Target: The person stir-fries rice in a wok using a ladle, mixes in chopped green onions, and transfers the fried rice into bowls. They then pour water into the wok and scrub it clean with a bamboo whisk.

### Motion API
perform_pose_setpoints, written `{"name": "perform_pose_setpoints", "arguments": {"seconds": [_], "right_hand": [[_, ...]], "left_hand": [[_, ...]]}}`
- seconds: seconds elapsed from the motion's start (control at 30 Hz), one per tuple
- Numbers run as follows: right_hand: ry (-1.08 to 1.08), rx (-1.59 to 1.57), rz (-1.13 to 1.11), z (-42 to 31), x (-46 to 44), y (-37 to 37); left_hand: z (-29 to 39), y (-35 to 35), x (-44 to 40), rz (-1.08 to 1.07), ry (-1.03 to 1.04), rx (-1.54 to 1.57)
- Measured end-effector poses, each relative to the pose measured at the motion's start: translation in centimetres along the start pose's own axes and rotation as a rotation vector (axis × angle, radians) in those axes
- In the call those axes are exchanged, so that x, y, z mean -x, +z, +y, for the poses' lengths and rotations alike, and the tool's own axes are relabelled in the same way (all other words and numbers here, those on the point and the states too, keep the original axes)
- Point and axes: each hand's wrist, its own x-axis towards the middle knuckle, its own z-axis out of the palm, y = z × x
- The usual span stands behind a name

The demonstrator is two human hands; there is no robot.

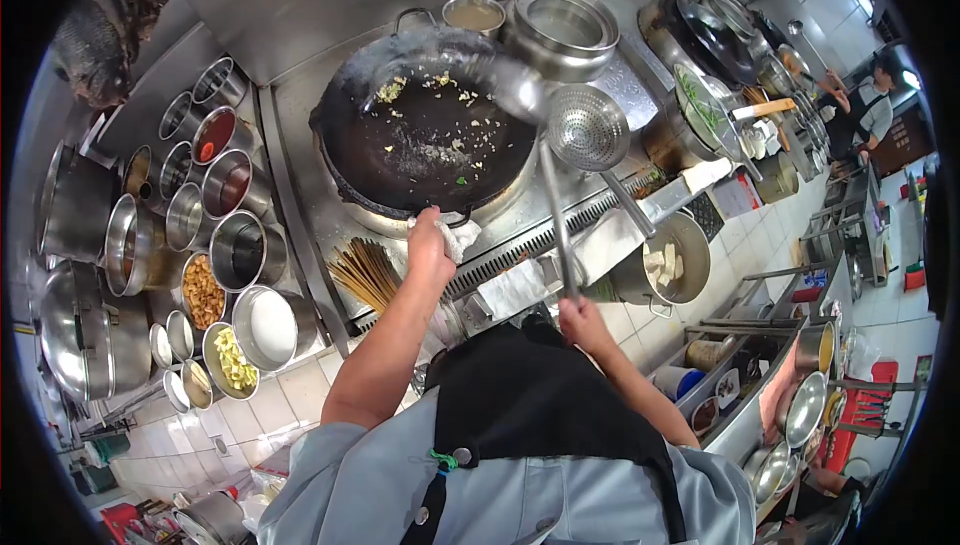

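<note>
My left hand (430, 245) is closed around a folded white cloth (458, 238) at the near rim of a large dark wok (400, 160). Bits of chopped pale food and one green piece lie in the wok. My right hand (580, 322) grips the handle of a long metal ladle (557, 210). The ladle's head is blurred by motion over the wok's right side. A perforated metal skimmer (588, 128) rests just right of the ladle, its handle pointing down and right.
Metal seasoning containers (238, 250) crowd the left. A bamboo brush (366, 275) stands below the wok. Behind are a small pot (474, 15) and a lidded pot (566, 25). A pot (681, 257) sits low right. A co-worker (872, 105) is at far right.
</note>
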Motion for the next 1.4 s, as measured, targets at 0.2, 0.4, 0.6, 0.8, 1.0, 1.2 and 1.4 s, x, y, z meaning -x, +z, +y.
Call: {"name": "perform_pose_setpoints", "arguments": {"seconds": [0.2, 0.4, 0.6, 0.8, 1.0, 1.2, 1.4], "right_hand": [[0.126, 0.140, -0.139, -0.3, -0.9, -1.4], [0.034, 0.194, -0.044, -6.5, -2.5, -3.5], [-0.433, 0.269, -0.040, -25.2, -9.6, -5.7], [-0.293, 0.349, -0.036, -34.8, -27.0, -1.2], [0.419, -1.678, -0.618, -39.8, -39.4, 2.8], [0.097, -0.098, -0.336, -37.1, -34.8, -2.0], [-0.413, 0.261, 0.117, -31.1, -29.4, -12.1]], "left_hand": [[-1.7, 2.8, 3.4, -0.011, 0.070, 0.079], [-4.3, 2.7, 2.3, -0.007, 0.308, 0.052], [-7.6, 0.8, -1.0, -0.018, 0.445, -0.039], [-5.3, 4.0, 2.5, 0.149, 0.185, -0.276], [-3.9, 3.0, 11.7, 0.106, 0.021, -0.036], [-1.2, -11.5, 20.6, 0.029, 0.271, 0.157], [-10.5, -32.6, 27.1, 0.746, 0.827, -0.590]]}}
